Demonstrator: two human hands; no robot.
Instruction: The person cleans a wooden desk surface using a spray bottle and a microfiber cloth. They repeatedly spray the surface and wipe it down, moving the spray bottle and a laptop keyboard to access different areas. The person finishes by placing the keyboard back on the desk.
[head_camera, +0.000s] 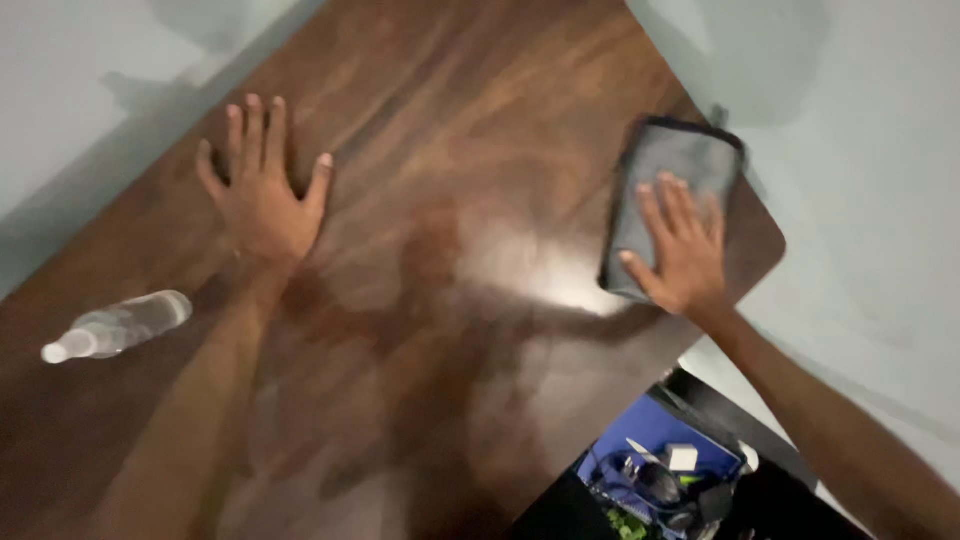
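Wiping stage, by my reading. My right hand lies flat on the dark grey cloth, fingers spread and pressing down, gripping nothing. The cloth sits near the far right corner of the dark wooden table. My left hand is planted palm-down on the bare wood well to the left, fingers splayed wide, bracing — nothing under it.

A clear plastic bottle lies on its side near the left edge, apart from both hands.

Next move, I judge, calls for steady downward pressure while sliding the cloth across the surface, minding the table edge just beside it.

Hard to make out: the frame is blurred, so whether the wood is wet or merely glossy I cannot tell. Below the table's edge sits a blue bin of dark cabled gear — contents unclear, partly cut off.
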